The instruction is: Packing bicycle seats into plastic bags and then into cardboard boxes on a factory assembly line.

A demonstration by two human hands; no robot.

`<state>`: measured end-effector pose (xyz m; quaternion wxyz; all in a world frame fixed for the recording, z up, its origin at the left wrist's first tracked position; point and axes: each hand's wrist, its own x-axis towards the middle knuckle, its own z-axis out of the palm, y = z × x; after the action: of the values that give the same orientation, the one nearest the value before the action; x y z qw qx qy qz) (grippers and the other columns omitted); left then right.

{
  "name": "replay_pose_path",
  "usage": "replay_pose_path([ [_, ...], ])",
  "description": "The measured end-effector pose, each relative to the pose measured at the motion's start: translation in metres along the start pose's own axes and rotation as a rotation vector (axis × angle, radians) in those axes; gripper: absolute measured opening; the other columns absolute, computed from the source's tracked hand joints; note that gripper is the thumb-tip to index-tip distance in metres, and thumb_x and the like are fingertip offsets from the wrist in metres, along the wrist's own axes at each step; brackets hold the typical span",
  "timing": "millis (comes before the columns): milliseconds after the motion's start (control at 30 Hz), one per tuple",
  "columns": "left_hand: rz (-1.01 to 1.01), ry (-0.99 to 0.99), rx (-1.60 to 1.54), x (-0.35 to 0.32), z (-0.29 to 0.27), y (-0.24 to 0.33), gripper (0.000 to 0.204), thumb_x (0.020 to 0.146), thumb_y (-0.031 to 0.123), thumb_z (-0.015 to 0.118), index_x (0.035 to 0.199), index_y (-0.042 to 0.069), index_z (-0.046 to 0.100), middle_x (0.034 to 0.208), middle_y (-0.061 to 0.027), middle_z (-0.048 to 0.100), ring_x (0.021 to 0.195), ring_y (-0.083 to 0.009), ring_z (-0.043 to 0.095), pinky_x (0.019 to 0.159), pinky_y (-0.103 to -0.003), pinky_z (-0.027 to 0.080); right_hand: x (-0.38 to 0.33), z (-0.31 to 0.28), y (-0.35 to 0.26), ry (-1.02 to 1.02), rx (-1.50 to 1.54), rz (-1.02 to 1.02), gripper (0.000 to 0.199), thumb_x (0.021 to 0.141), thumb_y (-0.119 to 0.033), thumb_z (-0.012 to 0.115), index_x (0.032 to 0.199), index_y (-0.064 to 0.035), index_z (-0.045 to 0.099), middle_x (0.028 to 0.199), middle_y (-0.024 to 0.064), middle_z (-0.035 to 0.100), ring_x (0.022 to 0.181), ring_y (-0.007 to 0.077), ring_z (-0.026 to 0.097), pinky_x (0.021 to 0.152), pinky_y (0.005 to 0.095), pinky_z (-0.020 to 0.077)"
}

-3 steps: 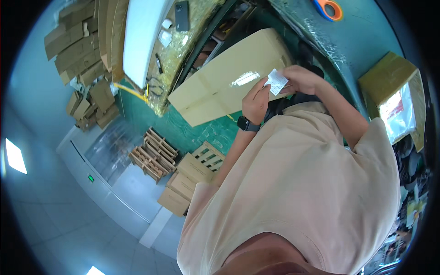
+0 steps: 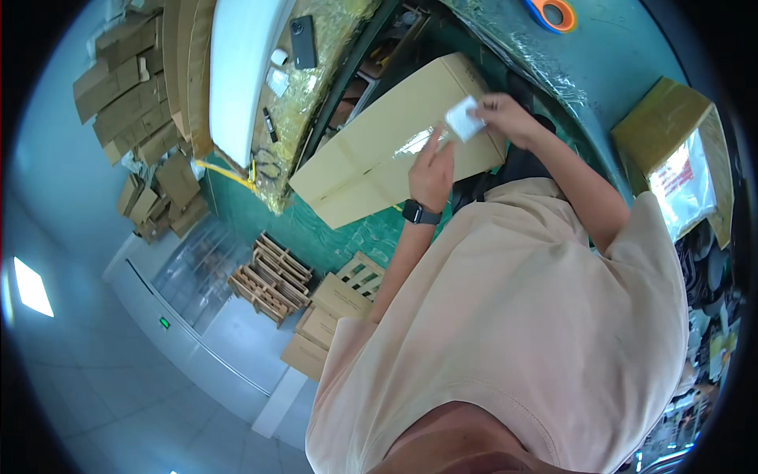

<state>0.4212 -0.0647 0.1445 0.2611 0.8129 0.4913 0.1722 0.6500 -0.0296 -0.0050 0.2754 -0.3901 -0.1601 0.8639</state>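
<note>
Jutting leftward from the right hand point(image 2: 512, 121) is 1 white label point(image 2: 463, 119).

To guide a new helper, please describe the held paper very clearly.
Find the long carton at top centre. Over its right part, the right hand holds the paper, small and white. Unlike the white slip near the phone, it is held.

Toward nine o'clock, green floor point(image 2: 308, 239) and a bright rectangular ceiling light point(image 2: 33, 286). Toward eight, pale panelled ceiling point(image 2: 103, 395), a lit green sign point(image 2: 164, 322) and stacked wooden pallets point(image 2: 271, 280). At two, a blue-green worktop point(image 2: 624, 71); at eleven, a bench point(image 2: 309, 93) covered in yellowish film.
</note>
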Motion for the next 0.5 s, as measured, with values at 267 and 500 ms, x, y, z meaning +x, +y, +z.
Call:
replay_pose_path([
  [267, -0.396, -0.072, -0.003, -0.039, 0.014, -0.054, 0.048, 0.093, 0.009, 0.076, 0.141, 0.005, 0.067, 0.153, -0.0181, 0.061, 0.135, -0.0406, 0.064, 0.109, -0.046, 0.056, 0.134, -0.070, 0.011, 0.409, -0.332, -0.093, 0.058, 0.096, -0.046, 0.083, 0.126, 0.0019, 0.070, 0.113, 0.0087, 0.074, 0.108, 0.0187, 0.070, 0.100, 0.0313, 0.0537],
  [500, -0.716, 0.150, 0.211, -0.111, 0.007, -0.169, 0.067, 0.098, 0.019, 0.080, 0.155, 0.000, 0.052, 0.157, -0.0226, 0.056, 0.146, -0.0391, 0.053, 0.120, -0.048, 0.046, 0.190, -0.058, 0.018, 0.740, -0.550, -0.189, 0.077, 0.100, -0.058, 0.071, 0.146, 0.0024, 0.062, 0.134, 0.0220, 0.072, 0.125, 0.0313, 0.069, 0.109, 0.0391, 0.0518],
])
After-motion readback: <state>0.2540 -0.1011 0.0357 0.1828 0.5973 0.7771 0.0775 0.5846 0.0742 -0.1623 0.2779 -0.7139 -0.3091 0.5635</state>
